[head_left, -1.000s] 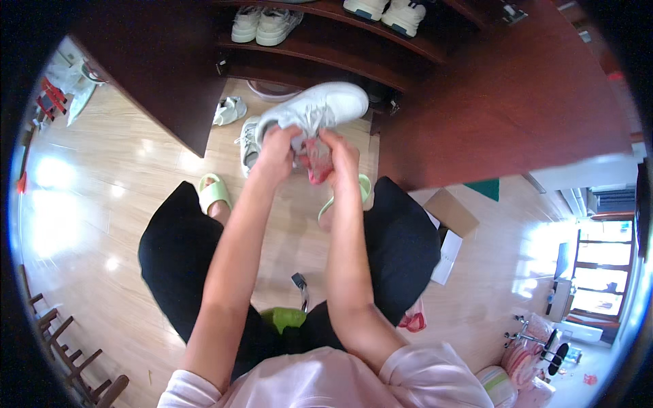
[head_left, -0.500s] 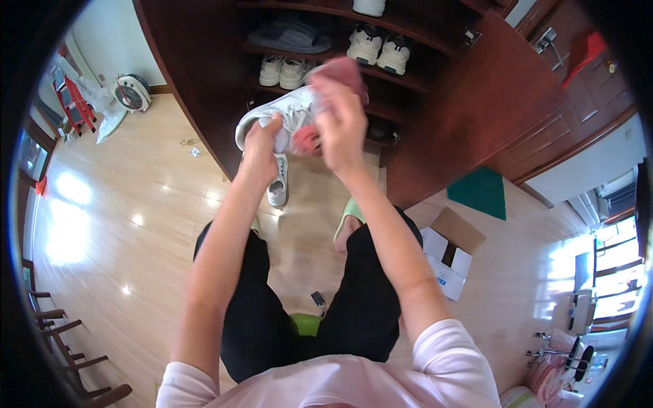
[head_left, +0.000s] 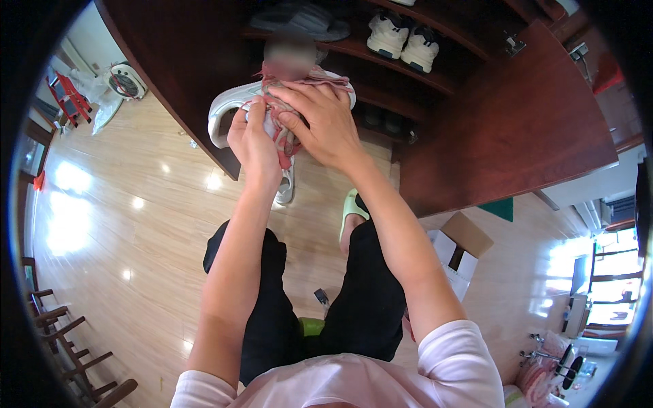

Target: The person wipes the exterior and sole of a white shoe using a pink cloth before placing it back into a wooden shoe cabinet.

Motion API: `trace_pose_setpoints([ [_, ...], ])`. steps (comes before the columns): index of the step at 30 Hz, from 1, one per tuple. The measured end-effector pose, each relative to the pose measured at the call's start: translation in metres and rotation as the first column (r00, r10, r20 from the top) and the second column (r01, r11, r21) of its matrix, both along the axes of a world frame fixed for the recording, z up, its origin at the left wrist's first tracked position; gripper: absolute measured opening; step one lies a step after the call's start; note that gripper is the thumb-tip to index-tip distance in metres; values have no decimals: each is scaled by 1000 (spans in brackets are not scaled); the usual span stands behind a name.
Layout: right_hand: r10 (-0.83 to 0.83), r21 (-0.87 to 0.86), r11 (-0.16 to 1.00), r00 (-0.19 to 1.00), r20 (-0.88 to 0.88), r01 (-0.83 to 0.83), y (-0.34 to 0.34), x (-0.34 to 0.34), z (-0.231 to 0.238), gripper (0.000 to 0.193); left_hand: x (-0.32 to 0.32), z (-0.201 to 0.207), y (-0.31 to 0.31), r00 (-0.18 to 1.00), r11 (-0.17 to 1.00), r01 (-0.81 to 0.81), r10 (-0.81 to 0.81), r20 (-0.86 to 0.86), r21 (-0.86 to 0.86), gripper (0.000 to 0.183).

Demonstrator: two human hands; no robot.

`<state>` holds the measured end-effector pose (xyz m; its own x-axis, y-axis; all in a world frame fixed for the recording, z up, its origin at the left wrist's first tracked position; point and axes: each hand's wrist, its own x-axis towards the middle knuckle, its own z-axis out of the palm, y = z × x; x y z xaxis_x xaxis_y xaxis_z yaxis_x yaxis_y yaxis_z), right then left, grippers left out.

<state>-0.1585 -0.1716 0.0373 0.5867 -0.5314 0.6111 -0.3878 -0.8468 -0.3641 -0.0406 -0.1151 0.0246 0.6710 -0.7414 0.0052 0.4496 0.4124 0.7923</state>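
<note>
A white lace-up sneaker (head_left: 226,103) is held up in front of the cabinet, its heel opening to the left. My left hand (head_left: 255,143) is closed on its near side, with thumb and fingertips at the cloth's edge. Over the sneaker's laces and toe lies a crumpled pink cloth (head_left: 286,158), partly hanging down. My right hand (head_left: 323,122) spreads over the cloth and presses it to the shoe, thumb towards my left hand. Below, a second white sneaker (head_left: 286,192) stands on the floor, its upper part hidden behind the cloth.
The brown shoe cabinet's door (head_left: 503,129) stands open on the right. Its shelves carry dark slippers (head_left: 303,20) and cream-and-black sneakers (head_left: 403,41). On the floor at right sits an opened cardboard box (head_left: 457,255). A round fan-like appliance (head_left: 126,81) stands at far left.
My right hand has come down and left, bringing the cloth flat onto the sneaker. The held sneaker and left hand have shifted slightly left, and the view has moved a little.
</note>
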Motion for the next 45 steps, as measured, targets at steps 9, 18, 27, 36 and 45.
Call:
trace_pose_setpoints([
  [9, -54, 17, 999, 977, 206, 51, -1, 11, -7, 32, 8, 1, 8, 984, 994, -37, 54, 170, -101, 18],
  [18, -41, 99, 995, 990, 135, 27, 10, 13, -20, 35, 24, 11, 26, 997, 990, 53, -59, 42, 129, 24],
  [27, -243, 464, 883, 919, 311, 77, -1, 5, -27, 41, 43, -10, 30, 918, 937, 204, -283, 276, 283, 21],
  [36, -740, 939, 306, 581, 339, -158, -39, -49, -14, 39, 71, -20, 34, 908, 884, 258, -360, 216, 389, 20],
  [45, -471, 334, 866, 833, 289, 373, 0, -35, -20, 66, 56, -20, 26, 879, 948, 42, -185, 440, 316, 19],
])
